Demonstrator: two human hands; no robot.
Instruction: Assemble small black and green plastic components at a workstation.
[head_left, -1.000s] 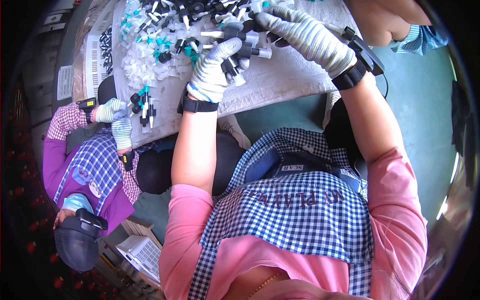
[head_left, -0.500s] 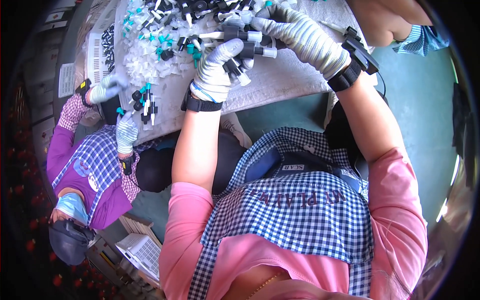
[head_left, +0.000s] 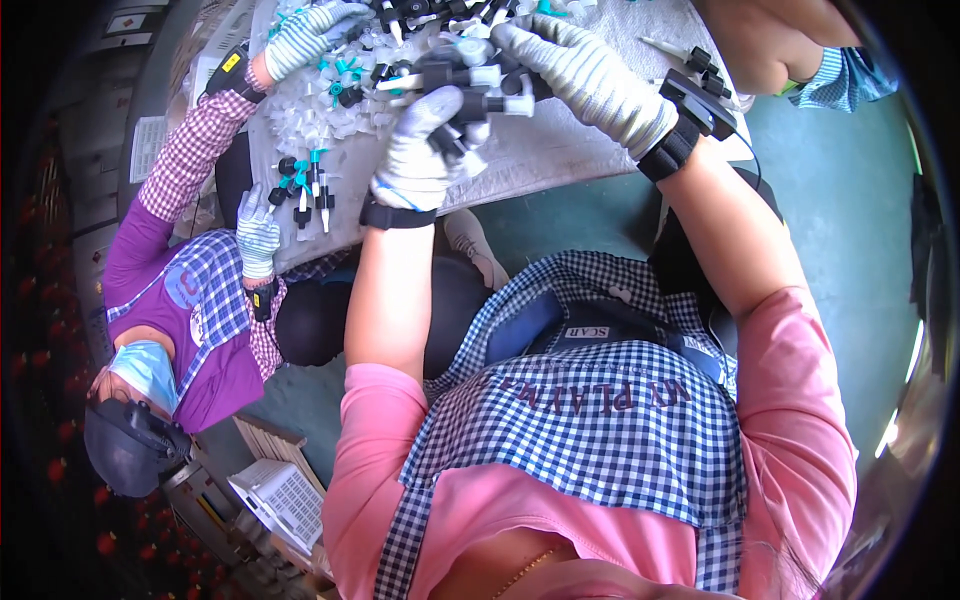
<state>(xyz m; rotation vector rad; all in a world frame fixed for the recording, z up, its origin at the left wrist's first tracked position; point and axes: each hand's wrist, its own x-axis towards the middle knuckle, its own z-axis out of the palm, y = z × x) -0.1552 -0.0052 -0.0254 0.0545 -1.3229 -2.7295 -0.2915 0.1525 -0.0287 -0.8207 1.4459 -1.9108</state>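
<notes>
Table edge: the near edge of the pale table [head_left: 560,160] runs just under both gloved hands; below it lies open teal floor [head_left: 850,220], the only free room, to the right.
Left hand: the left hand [head_left: 420,150], in a grey knit glove, is clenched around a bunch of small black-and-white pump parts [head_left: 455,135] at the table's near edge.
Right hand: the right hand [head_left: 585,70], gloved alike, closes on one pump piece [head_left: 480,80], held level just above the left hand's bunch.
Wrist devices: a black band sits on the left wrist, a black box [head_left: 700,105] on the right.
Change: both hands have stayed at the same spot over the table; the co-worker's far hand has gone from the table edge up onto the heap.
Co-worker: a person in a purple checked sleeve [head_left: 180,170] on the left reaches a gloved hand [head_left: 310,30] into the heap of black, white and teal parts [head_left: 340,80]; the other gloved hand [head_left: 258,232] holds a few upright pieces [head_left: 305,190].
In the way: the heap crowds the table ahead of the hands; another person's arm [head_left: 770,40] is at the top right.
Below left: a white slotted crate [head_left: 285,495] sits on the floor.
</notes>
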